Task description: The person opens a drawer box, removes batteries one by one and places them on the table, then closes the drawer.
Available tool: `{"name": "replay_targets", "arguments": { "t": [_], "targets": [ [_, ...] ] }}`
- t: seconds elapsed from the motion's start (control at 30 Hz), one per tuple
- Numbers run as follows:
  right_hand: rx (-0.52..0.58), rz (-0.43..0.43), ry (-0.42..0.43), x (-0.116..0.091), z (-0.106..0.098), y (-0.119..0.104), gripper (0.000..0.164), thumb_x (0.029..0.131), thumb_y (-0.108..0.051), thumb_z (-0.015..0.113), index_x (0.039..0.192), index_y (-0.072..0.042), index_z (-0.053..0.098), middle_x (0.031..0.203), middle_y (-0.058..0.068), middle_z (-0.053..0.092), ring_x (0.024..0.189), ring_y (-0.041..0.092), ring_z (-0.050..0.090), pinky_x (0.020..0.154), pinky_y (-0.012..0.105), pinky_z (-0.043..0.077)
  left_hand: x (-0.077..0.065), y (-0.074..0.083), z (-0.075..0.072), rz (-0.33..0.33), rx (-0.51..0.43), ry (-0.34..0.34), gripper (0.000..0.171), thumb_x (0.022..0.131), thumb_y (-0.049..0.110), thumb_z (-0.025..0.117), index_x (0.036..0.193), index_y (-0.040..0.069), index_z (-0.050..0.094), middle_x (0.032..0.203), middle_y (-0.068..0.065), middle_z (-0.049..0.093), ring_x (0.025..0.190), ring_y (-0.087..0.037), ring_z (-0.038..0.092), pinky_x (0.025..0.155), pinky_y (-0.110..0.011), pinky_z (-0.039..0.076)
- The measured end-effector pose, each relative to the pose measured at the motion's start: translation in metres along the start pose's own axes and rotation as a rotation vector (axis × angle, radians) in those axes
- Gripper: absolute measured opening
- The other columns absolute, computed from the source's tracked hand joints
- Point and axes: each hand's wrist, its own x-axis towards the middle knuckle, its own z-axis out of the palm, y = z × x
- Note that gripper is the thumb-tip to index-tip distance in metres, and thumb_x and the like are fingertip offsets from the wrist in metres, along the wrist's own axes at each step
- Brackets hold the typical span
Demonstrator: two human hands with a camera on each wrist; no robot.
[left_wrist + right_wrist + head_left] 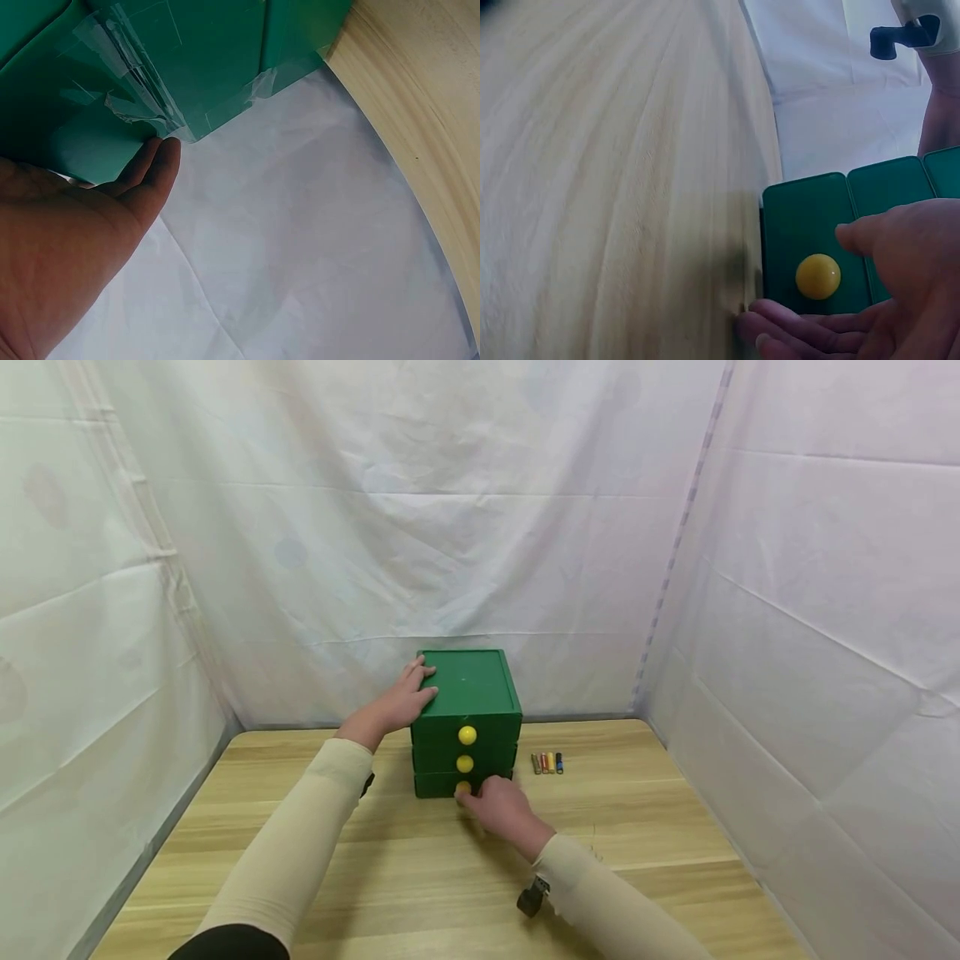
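A green three-drawer cabinet [472,685] stands at the back of the wooden table, its drawers closed, each with a round yellow knob. My left hand [407,697] rests on the cabinet's upper left edge, fingers spread over the top. In the left wrist view, clear tape [139,64] runs along the green side by the fingertips. At the bottom drawer is my right hand [501,806]. The right wrist view shows thumb and fingers spread on either side of the bottom knob [817,276], with a gap between thumb and knob.
Several small batteries [547,763], in different colours, lie in a row on the table [622,802] right of the cabinet. White cloth [450,527] hangs behind and at both sides. A black wrist mount [532,896] sticks out below the right sleeve.
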Motion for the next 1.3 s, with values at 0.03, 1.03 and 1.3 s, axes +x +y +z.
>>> {"name": "replay_targets", "arguments": {
  "t": [0.03,1.03,1.3],
  "targets": [
    [0.033,0.014,-0.007,0.001,0.001,0.001,0.064,0.106,-0.052,0.068,0.054,-0.018,0.051,0.047,-0.006,0.051,0.045,0.015,0.053,0.045,0.030,0.036,0.000,0.000,0.000,0.001,0.000,0.003,0.061,0.122,0.032,0.039,0.174,0.003,0.026,0.185,-0.011,-0.012,0.170,-0.039,-0.005,0.132,-0.064,0.017],
    [0.683,0.202,-0.077,0.014,0.027,0.011,0.050,0.110,-0.040,0.063,0.102,0.007,0.079,0.089,0.017,0.082,0.071,0.022,0.080,0.049,0.026,0.055,-0.002,0.001,0.000,0.008,-0.007,-0.010,0.061,0.122,0.031,0.038,0.174,0.003,0.024,0.185,-0.012,-0.013,0.170,-0.039,-0.007,0.132,-0.064,0.015],
    [0.697,0.194,-0.076,0.014,0.027,0.012,0.050,0.110,-0.038,0.063,0.102,0.008,0.079,0.086,0.016,0.082,0.070,0.021,0.080,0.049,0.026,0.055,-0.002,0.001,0.000,0.016,-0.009,-0.006,0.061,0.122,0.031,0.038,0.174,0.002,0.025,0.185,-0.012,-0.013,0.170,-0.039,-0.007,0.132,-0.064,0.014]
  ]
}}
